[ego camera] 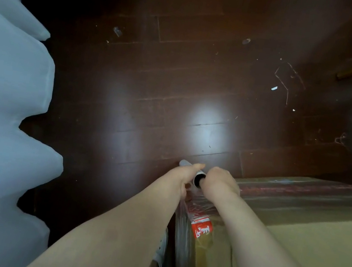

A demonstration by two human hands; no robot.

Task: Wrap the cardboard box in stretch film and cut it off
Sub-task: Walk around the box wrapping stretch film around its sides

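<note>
At four o'clock our cardboard box point(305, 245) sits on the floor point(180, 75), film already clinging round its sides. Both hands meet at its six o'clock corner: left hand point(182, 177) and right hand point(220, 181) each curl round the stretch-film roll point(199, 178), keeping tension.

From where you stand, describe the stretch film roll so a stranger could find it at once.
Start at the big cardboard box at lower right and go to its near-left corner, where clear film is bunched. There the left hand and right hand meet around the stretch film roll. Its round dark core end shows between them, unlike anything nearby.
</note>
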